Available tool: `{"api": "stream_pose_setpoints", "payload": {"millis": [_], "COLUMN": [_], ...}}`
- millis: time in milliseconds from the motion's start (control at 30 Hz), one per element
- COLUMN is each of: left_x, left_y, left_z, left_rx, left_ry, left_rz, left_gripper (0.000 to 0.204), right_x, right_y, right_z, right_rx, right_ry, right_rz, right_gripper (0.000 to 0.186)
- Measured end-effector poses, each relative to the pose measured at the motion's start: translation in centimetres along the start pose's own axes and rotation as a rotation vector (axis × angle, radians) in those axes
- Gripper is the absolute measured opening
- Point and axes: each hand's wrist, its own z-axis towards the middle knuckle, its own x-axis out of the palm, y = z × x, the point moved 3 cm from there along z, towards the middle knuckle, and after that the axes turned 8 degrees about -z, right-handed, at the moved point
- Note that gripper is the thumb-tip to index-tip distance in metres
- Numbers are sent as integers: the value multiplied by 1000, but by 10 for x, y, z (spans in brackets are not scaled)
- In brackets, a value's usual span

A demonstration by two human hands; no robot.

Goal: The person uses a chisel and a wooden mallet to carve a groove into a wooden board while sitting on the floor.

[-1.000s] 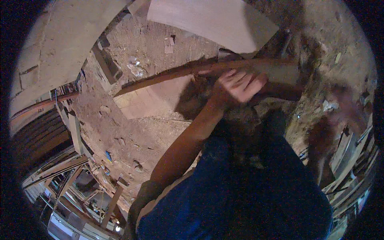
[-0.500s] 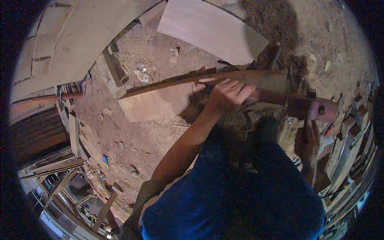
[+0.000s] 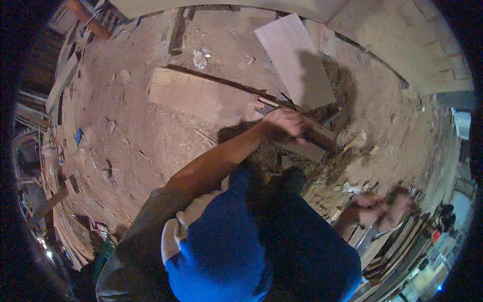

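Observation:
In the middle of the view my left hand (image 3: 288, 123) is closed round a dark bar-like piece (image 3: 322, 140), which sticks out past its right side; its kind is unclear. Just beyond the fingers, a dark flat end (image 3: 264, 109) rests at a pale cut edge of a light wooden board (image 3: 201, 95) on the ground. My right hand (image 3: 372, 209) is out to the lower right, smeared by motion. Beside it is a blurred brownish shape (image 3: 401, 206); whether the hand holds it does not show. My own body in blue cloth hides the ground below.
A second pale board (image 3: 297, 63) lies beyond my left hand. Large sheets (image 3: 397, 40) cover the far right. Stacked timber strips (image 3: 392, 256) stand at the lower right, and a crumpled light scrap (image 3: 201, 59) lies on the dirt floor (image 3: 115, 136) among chips.
My view has turned, so the boards sit differently in it. The long dark wooden piece with a hole near its end, earlier beneath my hands, no longer shows whole. My right hand is farther from the left.

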Motion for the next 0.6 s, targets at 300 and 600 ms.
{"api": "stream_pose_setpoints", "payload": {"millis": [300,600], "left_x": [8,9], "left_y": [2,4], "left_z": [-8,-11], "left_rx": [39,4], "left_ry": [135,175], "left_rz": [80,-13], "left_gripper": [53,47], "right_x": [-18,43], "right_y": [-105,29], "right_z": [-6,-15], "right_rx": [247,435], "right_ry": [442,316], "right_rz": [92,-465], "right_gripper": [24,28]}}
